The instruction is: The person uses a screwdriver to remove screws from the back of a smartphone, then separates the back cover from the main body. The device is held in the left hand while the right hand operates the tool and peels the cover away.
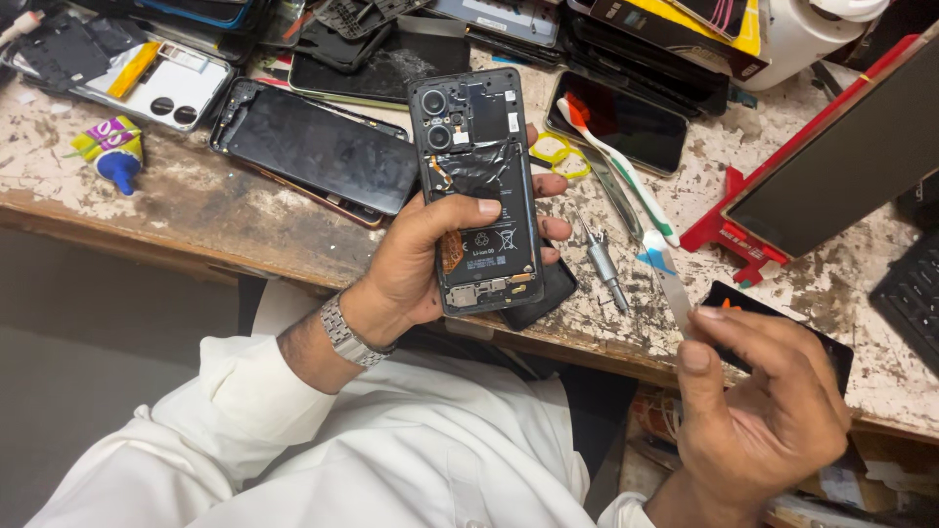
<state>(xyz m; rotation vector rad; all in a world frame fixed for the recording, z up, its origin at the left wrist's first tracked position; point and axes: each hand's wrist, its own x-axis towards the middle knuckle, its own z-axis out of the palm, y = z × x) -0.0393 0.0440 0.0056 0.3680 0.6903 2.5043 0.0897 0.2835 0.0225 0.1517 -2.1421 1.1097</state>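
My left hand (421, 264) grips an opened black phone (474, 186) with its back cover off, showing two camera lenses, the battery and circuit parts. The thumb lies across the battery, the fingers wrap round the right edge. A metal watch sits on that wrist. My right hand (758, 401) is lower right, pinching a thin pale strip (665, 279) between thumb and forefinger. The strip points up toward the bench. A small metal screwdriver (602, 264) lies on the bench between the two hands.
The worn bench (196, 210) carries a black phone screen (318, 152), another dark phone (616, 122), a toothbrush (616, 166), tweezers, yellow rings (558, 156) and a glue tube (112, 152). A red stand with a dark panel (831, 166) leans at right. Phone parts pile along the back.
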